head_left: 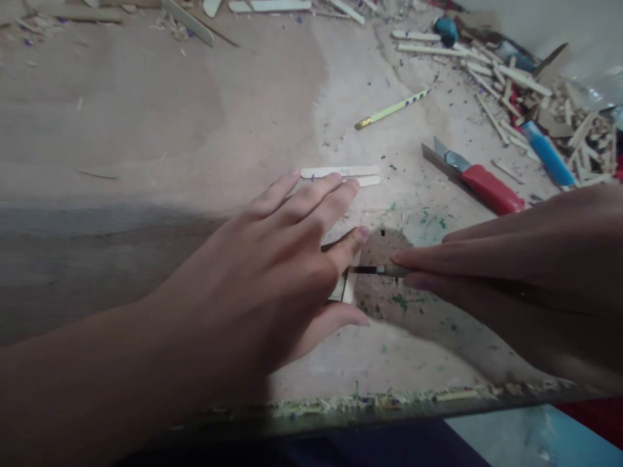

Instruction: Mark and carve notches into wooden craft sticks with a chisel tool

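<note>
My left hand (292, 272) lies palm down with its fingers spread over a small flat pale piece (348, 288), which is mostly hidden beneath it. Its upper fingertips rest on two pale craft sticks (341, 172). To the right, my right hand (506, 259) pinches a thin craft knife (382, 270), its dark narrow blade pointing left and reaching the edge of the piece, between my left thumb and index finger. Green crumbs (400, 300) lie under and around the knife.
A red-handled cutter (491, 188) lies above my right hand, with a yellow pencil (392, 110) farther back. Piled sticks and scraps (579, 136) cover the right back, beside a blue tube (549, 152). More sticks (270, 6) line the far side. Shavings run along the near table edge (341, 415).
</note>
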The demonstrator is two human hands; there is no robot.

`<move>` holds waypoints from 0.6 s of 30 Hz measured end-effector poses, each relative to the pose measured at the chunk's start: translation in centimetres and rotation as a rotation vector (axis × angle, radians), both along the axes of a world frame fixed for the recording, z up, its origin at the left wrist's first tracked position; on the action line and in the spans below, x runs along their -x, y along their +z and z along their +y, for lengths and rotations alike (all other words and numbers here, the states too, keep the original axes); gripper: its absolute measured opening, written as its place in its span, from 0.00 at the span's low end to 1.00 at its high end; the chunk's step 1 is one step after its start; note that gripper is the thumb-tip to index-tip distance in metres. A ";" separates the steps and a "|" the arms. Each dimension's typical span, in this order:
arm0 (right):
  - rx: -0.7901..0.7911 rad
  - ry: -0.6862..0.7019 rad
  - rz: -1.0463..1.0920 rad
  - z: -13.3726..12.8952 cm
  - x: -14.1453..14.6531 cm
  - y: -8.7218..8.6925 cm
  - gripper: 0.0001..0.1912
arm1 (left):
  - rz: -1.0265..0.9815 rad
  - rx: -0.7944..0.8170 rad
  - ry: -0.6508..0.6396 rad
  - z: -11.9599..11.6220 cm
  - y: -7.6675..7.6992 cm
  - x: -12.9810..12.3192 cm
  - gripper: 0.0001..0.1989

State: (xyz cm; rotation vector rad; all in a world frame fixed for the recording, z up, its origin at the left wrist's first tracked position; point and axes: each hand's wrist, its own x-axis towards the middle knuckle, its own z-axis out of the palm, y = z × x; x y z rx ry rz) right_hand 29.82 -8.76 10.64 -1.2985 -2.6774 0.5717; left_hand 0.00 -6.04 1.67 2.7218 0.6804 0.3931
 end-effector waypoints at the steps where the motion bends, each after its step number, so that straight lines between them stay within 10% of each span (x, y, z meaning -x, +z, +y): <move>1: 0.039 0.020 0.025 0.1 -0.1 -0.3 0.19 | -0.002 -0.005 0.007 0.0 0.0 0.0 0.40; 18: -0.033 0.077 0.156 -1.4 -3.3 -4.9 0.11 | -0.041 -0.005 0.025 -0.6 -0.3 -0.1 0.37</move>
